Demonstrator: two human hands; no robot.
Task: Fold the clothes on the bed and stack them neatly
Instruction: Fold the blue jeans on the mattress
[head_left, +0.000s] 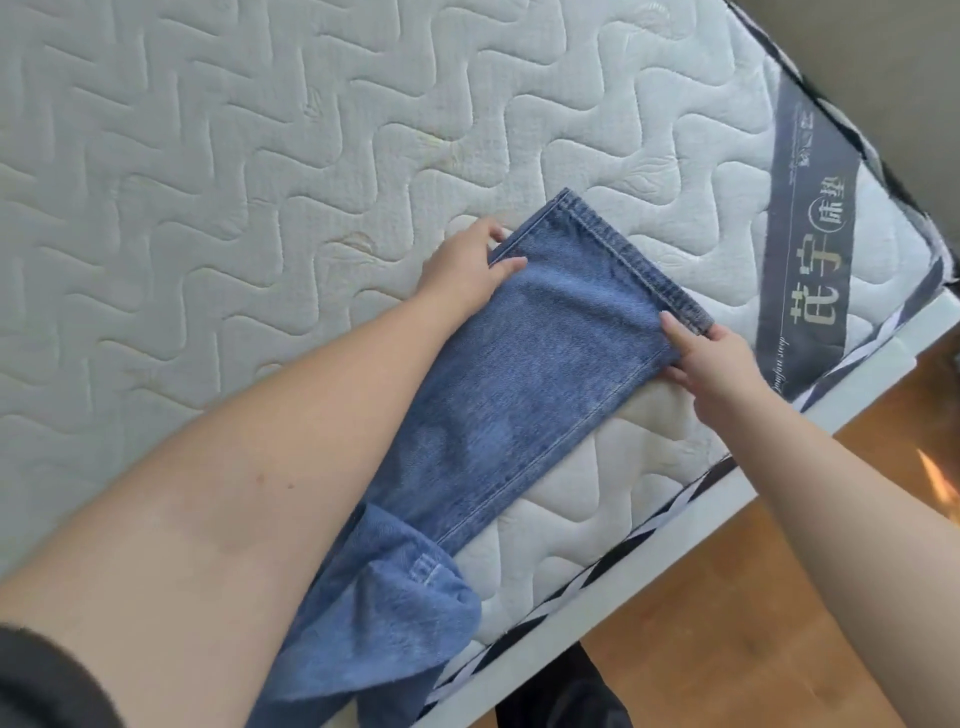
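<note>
Blue jeans lie diagonally across the mattress, hem at frame centre. Both arms reach forward: the left hand pinches the hem's upper-left corner and the right hand pinches its lower-right corner. Best keep the hem taut and level while folding toward the waistband.

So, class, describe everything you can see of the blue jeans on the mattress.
The jeans are mid-blue denim with pale stitched seams and a hemmed leg end. They lie stretched flat along the quilted mattress near its edge, the waist end bunched and hanging over the side. The left hand pinches one hem corner, the right hand the other.
</note>
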